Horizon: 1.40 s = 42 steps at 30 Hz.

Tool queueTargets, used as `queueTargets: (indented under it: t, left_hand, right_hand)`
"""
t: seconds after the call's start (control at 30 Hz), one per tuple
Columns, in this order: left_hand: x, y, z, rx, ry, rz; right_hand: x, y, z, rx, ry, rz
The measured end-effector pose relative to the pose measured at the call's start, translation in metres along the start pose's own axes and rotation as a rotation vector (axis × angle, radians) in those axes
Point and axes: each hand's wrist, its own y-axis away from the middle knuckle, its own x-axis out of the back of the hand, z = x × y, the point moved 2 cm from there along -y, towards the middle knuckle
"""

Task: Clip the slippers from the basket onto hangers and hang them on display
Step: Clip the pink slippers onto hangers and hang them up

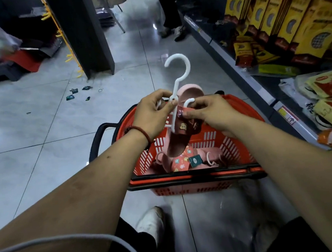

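Note:
A pink slipper (182, 136) with a dark red patterned strap hangs over the red basket (241, 149). A white plastic hanger (178, 72) stands upright against it, hook at the top. My left hand (152, 115) pinches the hanger's stem just below the hook. My right hand (210, 112) pinches the slipper's strap together with the hanger's curved side arm. More pink slippers (181, 162) with a dark green tag lie in the basket, along with another white hanger (210, 160).
The basket stands on a grey tiled floor with its black handles (100, 139) folded out. Shelves of yellow packaged goods (284, 21) run along the right. A dark pillar with yellow hooks (67, 46) rises at the left. A person's legs (169, 11) stand up the aisle. Small scraps (78, 93) litter the floor.

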Motion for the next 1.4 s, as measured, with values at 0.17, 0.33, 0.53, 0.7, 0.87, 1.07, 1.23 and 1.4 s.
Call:
queueTargets:
  t: [0.17,0.33,0.53,0.7,0.87,1.07,1.23,1.4]
  left_hand:
    - [-0.016,-0.01,-0.016,0.03,0.028,0.012]
    - [-0.03,-0.024,-0.074,0.388,-0.394,-0.086]
    - [-0.07,0.004,-0.122,0.792,-0.918,-1.043]
    - [-0.102,0.019,-0.154,0.888,-0.799,-0.971]
    - [-0.118,0.018,-0.181,0.883,-0.737,-0.809]
    - [-0.129,0.023,-0.184,0.874,-0.581,-0.648]
    - [-0.102,0.006,-0.158,0.666,-0.659,-0.459]
    - [-0.037,-0.018,-0.089,0.399,-0.69,-0.318]
  right_hand:
    - [0.004,-0.017,0.014,-0.081,-0.066,0.082]
    - [0.026,-0.04,0.04,-0.087,0.153,0.29]
    - [0.055,-0.051,0.067,-0.096,0.439,0.289]
    - [0.063,-0.064,0.088,-0.136,0.453,0.274]
    - [0.056,-0.072,0.102,-0.137,0.437,0.228]
    - [0.045,-0.073,0.099,-0.163,0.37,0.206]
    - [0.043,-0.059,0.081,-0.13,0.375,0.206]
    - [0.044,-0.028,0.05,-0.063,0.336,0.221]
